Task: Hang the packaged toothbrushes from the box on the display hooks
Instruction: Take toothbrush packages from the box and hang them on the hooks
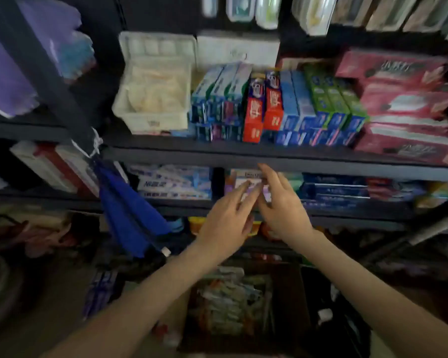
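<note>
Dark metal shelving here, pretty packed. The top shelf has a white bin on the left. Rows of toothpaste boxes sit right beside it, then a stack of pink boxes at the right end. The lower shelf carries pale blue boxes and dark blue boxes, lying flat. Down on the floor sits a brown box full of packs, too blurry to read.

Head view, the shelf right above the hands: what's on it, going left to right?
white plastic bin → teal boxes → red boxes → light blue boxes → green boxes → stacked pink boxes
</note>
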{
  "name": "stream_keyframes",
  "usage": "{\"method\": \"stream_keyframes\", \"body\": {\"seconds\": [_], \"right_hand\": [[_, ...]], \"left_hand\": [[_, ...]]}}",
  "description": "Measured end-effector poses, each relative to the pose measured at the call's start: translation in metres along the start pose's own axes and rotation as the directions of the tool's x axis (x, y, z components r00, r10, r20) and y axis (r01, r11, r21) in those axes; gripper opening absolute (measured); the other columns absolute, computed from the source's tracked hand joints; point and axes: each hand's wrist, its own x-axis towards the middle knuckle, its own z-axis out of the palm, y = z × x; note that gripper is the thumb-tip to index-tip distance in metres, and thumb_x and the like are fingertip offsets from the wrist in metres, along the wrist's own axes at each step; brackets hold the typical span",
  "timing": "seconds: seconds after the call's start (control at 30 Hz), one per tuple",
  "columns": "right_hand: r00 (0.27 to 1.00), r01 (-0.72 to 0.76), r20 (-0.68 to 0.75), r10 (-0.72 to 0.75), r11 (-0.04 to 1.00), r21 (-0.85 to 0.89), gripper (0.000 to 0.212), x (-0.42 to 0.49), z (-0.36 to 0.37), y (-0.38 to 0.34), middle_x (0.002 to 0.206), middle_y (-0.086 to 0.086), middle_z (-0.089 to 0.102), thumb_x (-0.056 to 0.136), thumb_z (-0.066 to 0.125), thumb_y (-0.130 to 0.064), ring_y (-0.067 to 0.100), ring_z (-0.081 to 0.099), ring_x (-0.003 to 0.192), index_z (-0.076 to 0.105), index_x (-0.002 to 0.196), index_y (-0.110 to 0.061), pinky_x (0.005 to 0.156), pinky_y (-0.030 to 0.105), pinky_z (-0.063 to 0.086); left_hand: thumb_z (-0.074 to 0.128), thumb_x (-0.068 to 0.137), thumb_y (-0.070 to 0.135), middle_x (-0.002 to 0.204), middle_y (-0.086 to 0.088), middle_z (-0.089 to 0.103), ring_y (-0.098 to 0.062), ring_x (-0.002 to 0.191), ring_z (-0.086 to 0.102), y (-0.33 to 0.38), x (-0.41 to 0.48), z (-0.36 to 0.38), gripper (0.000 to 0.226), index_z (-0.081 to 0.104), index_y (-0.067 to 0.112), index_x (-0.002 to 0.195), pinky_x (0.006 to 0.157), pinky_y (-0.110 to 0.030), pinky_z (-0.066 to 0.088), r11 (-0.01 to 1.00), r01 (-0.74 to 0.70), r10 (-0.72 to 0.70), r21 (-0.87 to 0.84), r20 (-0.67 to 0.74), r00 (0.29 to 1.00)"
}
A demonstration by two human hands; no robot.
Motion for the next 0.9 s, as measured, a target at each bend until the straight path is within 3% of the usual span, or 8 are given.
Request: {"method": "stream_keyframes", "body": {"seconds": [0.1,0.17,0.23,0.3,0.43,0.6,0.7,0.9], "right_hand": [[0.983,-0.088,0.161,0.089,0.996,-0.008,0.053,-0.057,0.035,0.06,0.133,0.008,0.049,0.096,0.053,-0.015,0.023,0.054,0.113,0.034,0.146,-0.015,0.084,0.033,0.048],[0.946,-0.169,0.277,0.171,0.985,-0.03,0.053,-0.095,0.066,0.1,0.134,0.008,0.047,0.097,0.051,-0.016,0.024,0.052,0.117,0.033,0.146,-0.015,0.086,0.031,0.046],[0.88,-0.269,0.383,0.279,0.96,-0.081,0.054,-0.131,0.1,0.139,0.142,0.006,0.043,0.099,0.049,-0.02,0.022,0.045,0.127,0.028,0.148,-0.019,0.09,0.028,0.043],[0.792,-0.375,0.477,0.381,0.92,-0.114,0.053,-0.165,0.138,0.175,0.146,0.006,0.039,0.099,0.048,-0.02,0.022,0.038,0.135,0.027,0.149,-0.02,0.097,0.029,0.041],[0.623,-0.507,0.603,0.498,0.844,-0.172,0.051,-0.217,0.224,0.25,0.146,0.007,0.038,0.1,0.046,-0.019,0.023,0.042,0.13,0.028,0.148,-0.019,0.097,0.029,0.041],[0.467,-0.518,0.688,0.555,0.803,-0.295,0.068,-0.253,0.328,0.329,0.156,0.01,0.017,0.1,0.043,-0.017,0.028,0.037,0.134,0.002,0.154,-0.019,0.099,0.034,0.042],[0.452,-0.459,0.685,0.571,0.807,-0.371,0.069,-0.258,0.374,0.36,0.156,0.012,0.019,0.099,0.047,-0.017,0.03,0.027,0.14,0.004,0.153,-0.017,0.106,0.039,0.038],[0.508,-0.383,0.678,0.531,0.845,-0.374,0.067,-0.264,0.451,0.4,0.151,0.014,0.031,0.096,0.054,-0.025,0.032,0.036,0.134,0.017,0.151,-0.013,0.102,0.043,0.042]], "left_hand": [[0.071,0.084,0.017,0.141,-0.016,0.048,-0.03,0.12,0.055,0.015,-0.054,0.066,0.065,0.043,0.008,0.142,0.089,-0.04,0.055,0.985,0.169,-0.157,-0.04,0.213,0.964],[0.053,0.097,0.025,0.156,-0.008,0.027,-0.023,0.135,0.039,0.021,-0.088,0.107,0.063,0.023,0.015,0.152,0.103,-0.034,0.043,0.951,0.309,-0.284,0.013,0.431,0.856],[0.042,0.101,0.028,0.16,-0.002,0.014,-0.018,0.136,0.034,0.019,-0.122,0.148,0.062,0.01,0.02,0.155,0.101,-0.027,0.04,0.92,0.386,-0.355,0.069,0.567,0.744],[0.044,0.1,0.028,0.158,0.001,0.016,-0.019,0.132,0.039,0.011,-0.157,0.189,0.066,0.007,0.022,0.154,0.096,-0.029,0.043,0.884,0.46,-0.408,0.09,0.629,0.662],[0.05,0.098,0.027,0.157,-0.003,0.017,-0.021,0.137,0.033,-0.026,-0.218,0.271,0.072,0.006,0.023,0.154,0.106,-0.032,0.037,0.802,0.569,-0.509,0.184,0.709,0.488],[0.054,0.096,0.026,0.157,-0.006,0.013,-0.024,0.139,0.029,-0.078,-0.268,0.363,0.078,0.001,0.021,0.154,0.105,-0.036,0.039,0.755,0.576,-0.576,0.314,0.737,0.353],[0.057,0.095,0.026,0.158,-0.007,0.009,-0.029,0.143,0.02,-0.104,-0.288,0.409,0.082,0.0,0.019,0.153,0.111,-0.04,0.035,0.764,0.524,-0.574,0.376,0.767,0.287],[0.06,0.093,0.02,0.159,-0.007,0.004,-0.03,0.147,0.008,-0.127,-0.315,0.472,0.083,0.002,0.019,0.153,0.116,-0.042,0.023,0.794,0.499,-0.531,0.346,0.795,0.293]]}}
